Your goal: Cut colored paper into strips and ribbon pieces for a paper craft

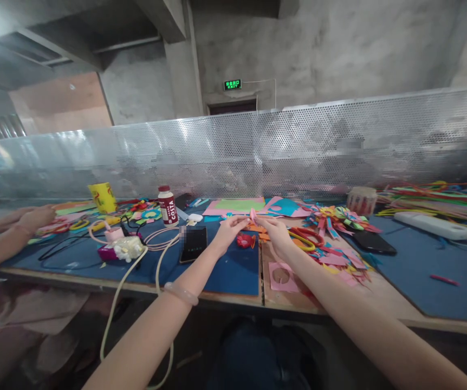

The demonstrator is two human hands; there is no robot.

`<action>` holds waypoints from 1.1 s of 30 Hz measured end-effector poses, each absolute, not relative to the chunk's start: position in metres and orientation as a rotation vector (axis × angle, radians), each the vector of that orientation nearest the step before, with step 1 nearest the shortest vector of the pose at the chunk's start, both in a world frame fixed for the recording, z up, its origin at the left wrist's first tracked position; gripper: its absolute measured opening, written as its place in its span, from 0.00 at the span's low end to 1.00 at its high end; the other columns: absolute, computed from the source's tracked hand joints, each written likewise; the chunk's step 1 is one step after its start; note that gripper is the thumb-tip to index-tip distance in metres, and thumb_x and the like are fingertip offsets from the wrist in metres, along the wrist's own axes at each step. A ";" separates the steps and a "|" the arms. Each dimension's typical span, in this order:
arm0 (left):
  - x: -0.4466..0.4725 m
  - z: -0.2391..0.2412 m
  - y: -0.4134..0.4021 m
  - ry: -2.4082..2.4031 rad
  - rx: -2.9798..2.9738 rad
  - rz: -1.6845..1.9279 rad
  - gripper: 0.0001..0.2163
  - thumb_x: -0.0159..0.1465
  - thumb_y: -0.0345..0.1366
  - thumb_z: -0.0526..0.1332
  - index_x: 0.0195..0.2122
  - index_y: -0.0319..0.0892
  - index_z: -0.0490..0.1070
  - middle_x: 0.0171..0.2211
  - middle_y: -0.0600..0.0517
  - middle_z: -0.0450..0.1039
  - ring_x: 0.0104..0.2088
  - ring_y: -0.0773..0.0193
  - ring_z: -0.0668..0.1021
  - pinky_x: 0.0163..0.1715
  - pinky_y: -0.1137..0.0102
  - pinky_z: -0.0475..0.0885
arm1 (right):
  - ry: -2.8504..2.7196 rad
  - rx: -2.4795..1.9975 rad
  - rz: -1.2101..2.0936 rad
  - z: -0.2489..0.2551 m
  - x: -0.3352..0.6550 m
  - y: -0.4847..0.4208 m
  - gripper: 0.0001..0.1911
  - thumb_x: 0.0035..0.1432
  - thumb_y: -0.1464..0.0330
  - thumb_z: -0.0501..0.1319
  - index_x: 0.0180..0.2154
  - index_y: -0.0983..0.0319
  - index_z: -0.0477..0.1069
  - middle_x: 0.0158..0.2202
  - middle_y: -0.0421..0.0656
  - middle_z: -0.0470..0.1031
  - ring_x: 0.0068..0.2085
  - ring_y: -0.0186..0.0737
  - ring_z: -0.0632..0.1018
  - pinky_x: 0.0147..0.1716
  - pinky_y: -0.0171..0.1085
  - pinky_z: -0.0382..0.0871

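A small folded piece of pink paper stands up between my two hands above the table. My left hand pinches it from the left; a pale bangle circles that wrist. On the other side, the fingertips of my right hand are closed on the same paper. Just below them lies a red paper flower. Scissors with orange and yellow handles rest beside my right wrist. A pink square with a round hole is near the table's front edge.
A phone, a Costa bottle and a power strip with cables stand left. Right are paper scraps, a black phone and a white power strip. Another person's arms reach in at far left.
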State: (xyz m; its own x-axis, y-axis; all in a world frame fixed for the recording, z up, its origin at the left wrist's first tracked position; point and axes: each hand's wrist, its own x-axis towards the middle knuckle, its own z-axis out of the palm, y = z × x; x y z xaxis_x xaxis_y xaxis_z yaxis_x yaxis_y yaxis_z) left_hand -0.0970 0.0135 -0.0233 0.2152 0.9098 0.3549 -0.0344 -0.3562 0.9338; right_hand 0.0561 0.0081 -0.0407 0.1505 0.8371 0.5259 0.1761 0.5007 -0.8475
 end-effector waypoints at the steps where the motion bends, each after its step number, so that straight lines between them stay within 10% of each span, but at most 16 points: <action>1: -0.097 -0.024 0.014 0.857 1.584 1.306 0.14 0.50 0.41 0.64 0.36 0.40 0.73 0.36 0.49 0.75 0.34 0.63 0.76 0.32 0.71 0.67 | -1.358 -0.969 0.639 -0.042 0.055 0.008 0.17 0.48 0.57 0.60 0.34 0.62 0.77 0.42 0.46 0.75 0.42 0.44 0.75 0.39 0.39 0.67; 33: -0.102 -0.026 0.015 0.894 1.804 1.280 0.08 0.51 0.38 0.62 0.27 0.40 0.76 0.26 0.53 0.72 0.27 0.67 0.71 0.31 0.72 0.64 | -1.455 -0.879 0.859 -0.032 0.058 -0.002 0.17 0.42 0.57 0.65 0.31 0.64 0.77 0.32 0.44 0.78 0.37 0.42 0.76 0.40 0.39 0.66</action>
